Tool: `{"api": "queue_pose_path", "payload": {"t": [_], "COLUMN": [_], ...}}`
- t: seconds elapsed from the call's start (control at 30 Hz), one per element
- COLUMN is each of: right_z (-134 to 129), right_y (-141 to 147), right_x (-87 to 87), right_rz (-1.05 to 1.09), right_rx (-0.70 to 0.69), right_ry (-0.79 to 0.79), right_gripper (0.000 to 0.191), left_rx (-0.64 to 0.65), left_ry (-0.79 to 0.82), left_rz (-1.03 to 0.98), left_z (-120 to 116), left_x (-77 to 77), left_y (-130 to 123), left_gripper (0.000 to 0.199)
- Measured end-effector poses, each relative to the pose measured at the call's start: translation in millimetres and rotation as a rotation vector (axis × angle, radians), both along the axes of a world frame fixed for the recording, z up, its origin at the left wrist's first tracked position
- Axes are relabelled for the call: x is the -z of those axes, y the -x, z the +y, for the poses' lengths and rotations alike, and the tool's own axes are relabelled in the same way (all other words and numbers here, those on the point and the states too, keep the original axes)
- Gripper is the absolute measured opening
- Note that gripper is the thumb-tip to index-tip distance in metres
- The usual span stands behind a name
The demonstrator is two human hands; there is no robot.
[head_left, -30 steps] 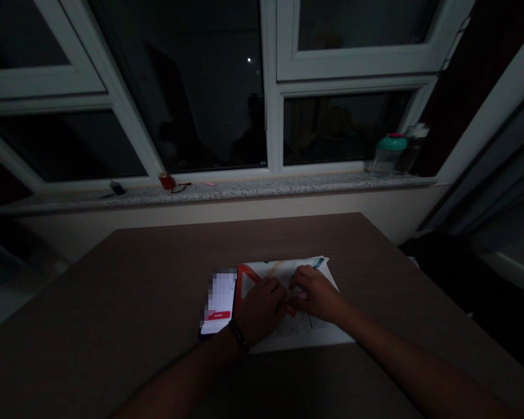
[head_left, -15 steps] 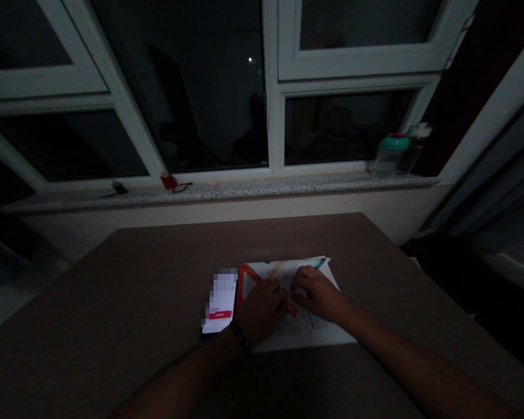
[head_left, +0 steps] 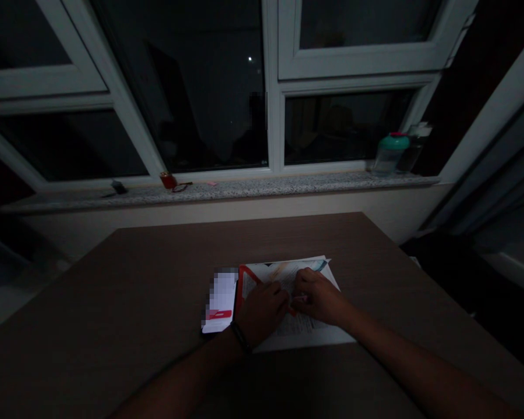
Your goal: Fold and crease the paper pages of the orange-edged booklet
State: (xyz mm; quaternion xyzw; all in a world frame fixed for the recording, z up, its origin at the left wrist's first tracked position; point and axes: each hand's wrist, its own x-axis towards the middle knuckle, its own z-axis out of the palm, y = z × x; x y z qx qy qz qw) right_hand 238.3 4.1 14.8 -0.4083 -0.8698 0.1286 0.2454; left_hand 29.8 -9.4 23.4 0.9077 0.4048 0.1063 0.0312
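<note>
Printed paper sheets (head_left: 305, 337) lie on the brown table (head_left: 166, 250). A red triangular frame (head_left: 248, 271) rests on their left part, with my left hand (head_left: 264, 308) over it, fingers bent and pressed down on it. My right hand (head_left: 317, 295) is closed on a small pinkish thing (head_left: 301, 298) above the print, close to the left fingertips; what exactly it is cannot be made out. Left of the sheets lies a phone (head_left: 222, 297) with its screen lit. The hands hide much of the red frame and the print.
Behind the table runs a speckled windowsill (head_left: 253, 186). It carries a bottle with a green lid (head_left: 392, 152), a clear bottle (head_left: 414, 148), a small red item (head_left: 168, 181) and a small dark item (head_left: 119, 187). The room is dim.
My right hand has turned slightly, its fingers now more closed round the pinkish thing. My left hand has shifted very slightly to the right over the red frame.
</note>
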Motion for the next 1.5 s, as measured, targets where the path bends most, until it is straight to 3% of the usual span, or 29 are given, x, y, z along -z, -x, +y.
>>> {"api": "queue_pose_path", "payload": {"t": [0.63, 1.5], "right_z": [-1.1, -1.0], "right_y": [-2.7, -3.6], "right_x": [-3.7, -5.4], "right_rz": [-0.057, -0.086], "right_rx": [-0.099, -0.151], "right_ry": [-0.007, -0.006], "right_gripper": [0.006, 0.008], "left_rx": [0.145, 0.146], "left_ry": [-0.019, -0.037], "left_rz": [0.041, -0.045], "left_z": [0.2, 0.2], "left_x": [-1.1, 2.4], "left_y": [1.7, 1.9], "left_gripper": [0.012, 0.011]}}
